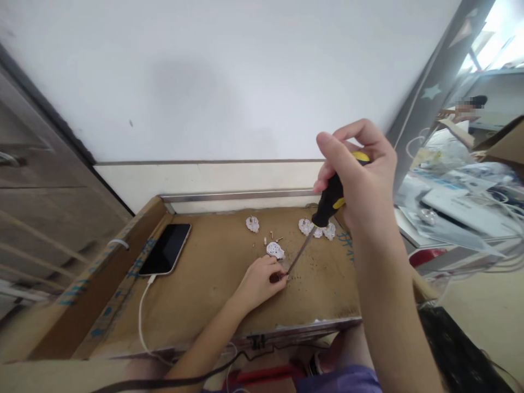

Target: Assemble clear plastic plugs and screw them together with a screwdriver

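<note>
Screwdriver slanted to the tray from the right hand, curled round its handle, tip beside the left hand's bent fingertips, which hid whatever lay beneath; I couldn't tell whether they pinched anything. The tray held a phone and pale parts, while a box at far right ran out of view.

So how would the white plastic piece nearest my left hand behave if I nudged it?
The white plastic piece looks small and thin, so it's probably light and would likely slide with little effort. Its moulded shape suggests it's stiff rather than floppy. It seems to lie flat on the brown surface, so rolling looks unlikely.
</note>
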`<state>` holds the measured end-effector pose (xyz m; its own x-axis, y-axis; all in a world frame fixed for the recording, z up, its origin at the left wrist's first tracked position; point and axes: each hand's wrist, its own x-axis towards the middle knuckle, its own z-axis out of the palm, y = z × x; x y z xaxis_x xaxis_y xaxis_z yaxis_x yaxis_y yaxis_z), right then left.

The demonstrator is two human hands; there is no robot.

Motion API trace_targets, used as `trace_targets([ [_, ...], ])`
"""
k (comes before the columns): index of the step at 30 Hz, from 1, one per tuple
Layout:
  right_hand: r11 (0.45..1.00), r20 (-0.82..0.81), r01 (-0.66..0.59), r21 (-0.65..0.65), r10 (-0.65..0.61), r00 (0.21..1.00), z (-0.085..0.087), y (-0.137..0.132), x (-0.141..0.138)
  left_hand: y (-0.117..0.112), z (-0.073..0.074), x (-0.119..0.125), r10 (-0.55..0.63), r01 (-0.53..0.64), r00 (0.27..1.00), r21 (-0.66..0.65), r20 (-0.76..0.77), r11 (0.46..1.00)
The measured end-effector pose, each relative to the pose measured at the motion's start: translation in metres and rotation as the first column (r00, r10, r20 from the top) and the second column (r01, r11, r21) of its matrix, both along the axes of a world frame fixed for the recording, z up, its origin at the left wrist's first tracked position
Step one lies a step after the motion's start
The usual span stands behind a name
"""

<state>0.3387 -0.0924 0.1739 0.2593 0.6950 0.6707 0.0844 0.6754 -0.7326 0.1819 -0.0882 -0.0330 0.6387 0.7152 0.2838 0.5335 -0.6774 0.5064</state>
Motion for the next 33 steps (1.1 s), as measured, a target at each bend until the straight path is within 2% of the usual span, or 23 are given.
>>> trace_targets([
  [3, 0.996, -0.105, -0.069, -0.049, 0.064, 0.992, -0.008, 0.001, -0.004, -0.005, 0.001, 0.002, 0.026, -0.025, 1.000, -0.051, 0.010, 0.998],
  [6, 0.977, -0.124, -0.206, -0.051, 0.198, 0.972, -0.012, -0.001, -0.012, -0.004, 0.011, -0.007, 0.032, -0.029, 0.999, -0.097, 0.030, 0.995],
  [8, 0.958, -0.118, -0.283, -0.044, 0.276, 0.954, -0.011, -0.004, -0.017, 0.008, 0.024, -0.028, 0.115, -0.114, 0.993, -0.021, 0.026, 0.993],
  [9, 0.951, -0.112, -0.306, -0.043, 0.299, 0.948, -0.010, -0.006, -0.020, 0.017, 0.031, -0.044, 0.206, -0.206, 0.978, 0.062, 0.006, 0.977],
  [10, 0.948, -0.106, -0.314, -0.045, 0.308, 0.945, -0.010, -0.007, -0.021, 0.029, 0.037, -0.062, 0.343, -0.338, 0.939, 0.167, -0.002, 0.926],
  [12, 0.944, -0.088, -0.325, -0.048, 0.320, 0.943, -0.009, -0.009, -0.023, 0.054, 0.047, -0.105, 0.580, -0.540, 0.814, 0.325, -0.032, 0.776],
  [14, 0.942, -0.075, -0.331, -0.053, 0.326, 0.942, -0.008, -0.009, -0.022, 0.077, 0.049, -0.147, 0.759, -0.691, 0.646, 0.357, -0.084, 0.628],
  [15, 0.942, -0.075, -0.332, -0.055, 0.327, 0.942, -0.008, -0.009, -0.022, 0.086, 0.048, -0.164, 0.809, -0.738, 0.571, 0.344, -0.138, 0.580],
  [17, 0.939, -0.078, -0.338, -0.059, 0.333, 0.940, -0.008, -0.009, -0.020, 0.097, 0.043, -0.188, 0.838, -0.795, 0.482, 0.275, -0.256, 0.541],
  [18, 0.940, -0.080, -0.335, -0.063, 0.330, 0.941, -0.007, -0.010, -0.020, 0.099, 0.039, -0.195, 0.831, -0.806, 0.470, 0.240, -0.297, 0.541],
  [22, 0.950, -0.061, -0.303, -0.080, 0.299, 0.952, -0.005, -0.017, -0.024, 0.098, 0.030, -0.194, 0.771, -0.770, 0.536, 0.176, -0.344, 0.614],
  [23, 0.951, -0.050, -0.300, -0.080, 0.296, 0.954, -0.004, -0.019, -0.026, 0.097, 0.029, -0.191, 0.773, -0.776, 0.536, 0.164, -0.338, 0.610],
  [26, 0.954, -0.023, -0.290, -0.072, 0.289, 0.957, -0.004, -0.021, -0.029, 0.094, 0.032, -0.183, 0.811, -0.829, 0.489, 0.116, -0.321, 0.546],
  [29, 0.955, -0.038, -0.289, -0.069, 0.287, 0.957, -0.005, -0.016, -0.028, 0.094, 0.035, -0.179, 0.825, -0.857, 0.451, 0.091, -0.340, 0.507],
  [33, 0.945, -0.095, -0.321, -0.060, 0.315, 0.944, -0.006, -0.006, -0.024, 0.095, 0.033, -0.185, 0.838, -0.862, 0.445, 0.105, -0.315, 0.497],
])
